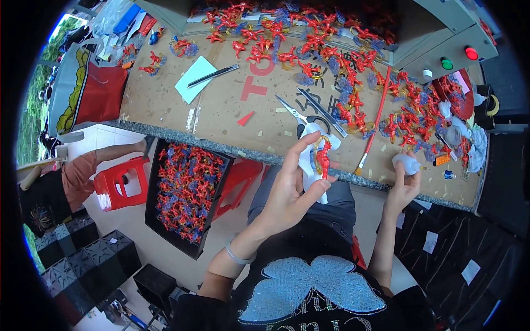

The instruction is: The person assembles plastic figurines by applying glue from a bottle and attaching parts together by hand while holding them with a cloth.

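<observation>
My left hand (287, 190) is closed on a small red figurine (323, 159) with a translucent yellow curved part, together with a white cloth (307, 165) behind it. The figurine stands upright between my thumb and fingers, just over the table's front edge. To the right, my right hand (404, 190) grips a small white squeeze bottle (407, 164) with its tip toward the right. Scissors (301, 117) with dark handles lie just beyond my left hand, beside dark tweezers (322, 112).
Many red figurines with purple and yellow parts (353, 83) cover the table's back and right. A red-handled brush (377, 124) lies between my hands. A black crate (185, 198) of figurines stands at left, near a red stool (122, 182). Another person (55, 187) is at far left.
</observation>
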A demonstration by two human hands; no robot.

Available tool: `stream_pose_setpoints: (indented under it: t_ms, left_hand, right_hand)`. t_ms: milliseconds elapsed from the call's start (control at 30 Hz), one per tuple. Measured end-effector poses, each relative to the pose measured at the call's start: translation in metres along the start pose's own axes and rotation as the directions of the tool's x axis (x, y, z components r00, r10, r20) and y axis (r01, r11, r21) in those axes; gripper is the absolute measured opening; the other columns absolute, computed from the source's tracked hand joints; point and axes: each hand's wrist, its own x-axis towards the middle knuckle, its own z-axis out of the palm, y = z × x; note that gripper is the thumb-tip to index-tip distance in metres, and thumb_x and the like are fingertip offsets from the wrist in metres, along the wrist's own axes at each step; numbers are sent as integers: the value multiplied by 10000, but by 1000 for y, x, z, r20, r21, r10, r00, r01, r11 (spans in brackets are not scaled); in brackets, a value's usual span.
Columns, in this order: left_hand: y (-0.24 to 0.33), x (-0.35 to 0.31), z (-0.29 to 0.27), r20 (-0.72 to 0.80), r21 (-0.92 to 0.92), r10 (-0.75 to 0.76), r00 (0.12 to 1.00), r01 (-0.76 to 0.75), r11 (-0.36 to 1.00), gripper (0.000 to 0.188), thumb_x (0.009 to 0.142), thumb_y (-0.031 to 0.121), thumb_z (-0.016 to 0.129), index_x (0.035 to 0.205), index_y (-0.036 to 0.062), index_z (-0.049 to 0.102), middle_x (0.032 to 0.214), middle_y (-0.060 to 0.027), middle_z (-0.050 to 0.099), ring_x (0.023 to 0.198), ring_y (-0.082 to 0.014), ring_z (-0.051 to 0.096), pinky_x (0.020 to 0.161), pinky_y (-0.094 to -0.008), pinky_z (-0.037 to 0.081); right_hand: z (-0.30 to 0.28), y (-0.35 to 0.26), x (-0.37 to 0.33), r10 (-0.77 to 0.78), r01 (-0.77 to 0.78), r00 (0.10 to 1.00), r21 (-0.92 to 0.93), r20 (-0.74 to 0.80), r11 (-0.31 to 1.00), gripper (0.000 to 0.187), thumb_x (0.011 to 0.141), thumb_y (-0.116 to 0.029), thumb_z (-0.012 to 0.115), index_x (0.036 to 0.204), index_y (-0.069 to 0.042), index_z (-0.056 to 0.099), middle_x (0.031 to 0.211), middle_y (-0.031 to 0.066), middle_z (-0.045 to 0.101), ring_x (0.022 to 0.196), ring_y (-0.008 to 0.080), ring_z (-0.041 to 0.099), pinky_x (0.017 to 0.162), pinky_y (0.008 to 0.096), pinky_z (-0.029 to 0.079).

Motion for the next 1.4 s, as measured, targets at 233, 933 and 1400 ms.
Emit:
stream_pose_setpoints:
  t_ms: [233, 933, 1400]
  left_hand:
    - [5, 1, -6, -54, -57, -43, 998, 40, 998, 619, 926, 40, 557, 1451, 18, 232, 1334, -191, 464, 1108, -273, 589, 879, -369, 529]
    - [20, -14, -28, -189, 74, 29, 982, -15, 997, 639, 847, -51, 632, 1407, 28, 335, 1263, -138, 504, 1071, -136, 526, 890, -277, 448]
    - [27, -17, -33, -135, 184, -5, 991, 30, 982, 595, 861, -98, 566, 1393, 8, 322, 1284, -152, 481, 1177, -215, 543, 971, -332, 484]
  right_hand:
    - [27, -82, -20, 6, -189, 865, 314, 502, 930, 606, 791, -366, 777, 1137, 10, 452, 893, 167, 644, 740, 202, 650, 644, 289, 514]
    - [66, -108, -29, 171, -343, 846, 270, 505, 900, 396, 680, -208, 738, 937, 40, 568, 799, 88, 598, 708, 129, 588, 655, 231, 456]
    - [68, -111, -29, 102, -220, 833, 157, 544, 963, 332, 684, -202, 760, 902, 17, 638, 802, 54, 632, 682, 85, 576, 617, 205, 420]
